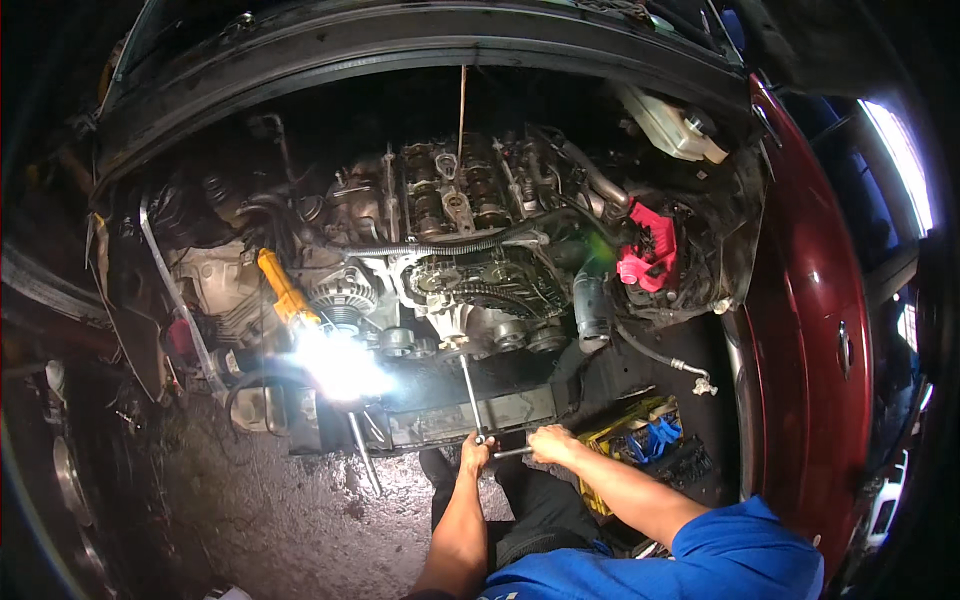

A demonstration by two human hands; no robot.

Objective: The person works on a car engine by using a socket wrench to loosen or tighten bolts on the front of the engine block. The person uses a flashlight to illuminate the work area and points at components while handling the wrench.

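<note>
My left hand (474,456) is closed round the near end of a long, thin extension bar (471,393), where a ratchet handle (513,452) joins it. My right hand (552,445) grips the outer end of that handle, to the right of the left hand. From there the bar runs forward to the lower front of an opened car engine (470,270). Its far tip meets the engine below the exposed timing chain (505,298); the exact fit there is too small to make out. The engine's top is uncovered, with its inner parts showing.
A yellow work light (285,285) glares at the left front of the engine. Near my right arm stands a yellow tool box (600,445) with tools and a blue item. A loose hose (665,358) hangs at the right. A red car door (805,330) borders that side.
</note>
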